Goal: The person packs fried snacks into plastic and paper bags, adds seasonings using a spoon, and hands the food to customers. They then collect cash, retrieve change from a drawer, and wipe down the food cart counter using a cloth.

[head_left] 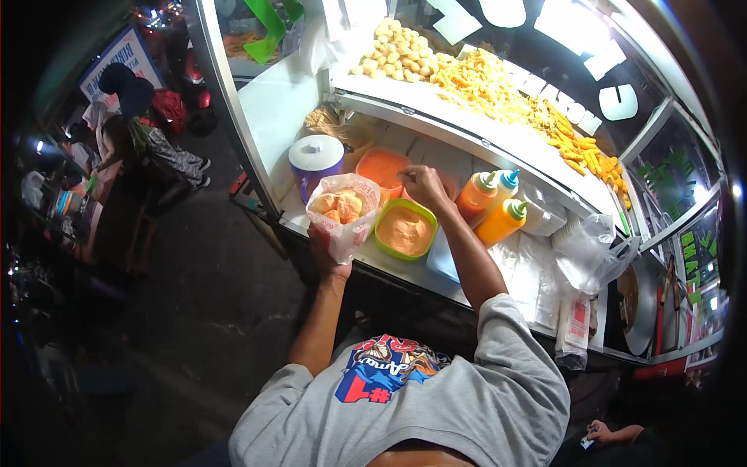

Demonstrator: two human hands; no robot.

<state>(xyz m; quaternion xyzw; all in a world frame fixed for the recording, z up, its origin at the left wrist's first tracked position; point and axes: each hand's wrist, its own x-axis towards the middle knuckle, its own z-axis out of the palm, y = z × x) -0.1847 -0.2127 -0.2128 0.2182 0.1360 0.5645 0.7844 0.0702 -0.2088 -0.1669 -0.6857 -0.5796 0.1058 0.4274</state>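
Observation:
In my left hand [322, 251] is a white paper bag [342, 241] with red print, its open top full of round fried snacks [340, 205]. The fingers wrap round the bag's lower left side. My right hand [424, 185] reaches over the cart's shelf, its fingers closed and pointing down beside an orange tub [381, 168] of reddish powder; whatever they pinch is hidden. Just below that hand stands a lime-green tub [406, 231] of pale orange powder. A purple container with a white lid [316, 152] stands behind the bag.
Squeeze bottles [500, 223] with orange and yellow contents stand right of my right forearm. Above, a lit glass case holds pale round balls [401, 50] and yellow fried pieces [482, 82]. Plastic bags [591, 253] lie at the right. A person [156, 124] stands off left; another person's hand [601, 433] shows lower right.

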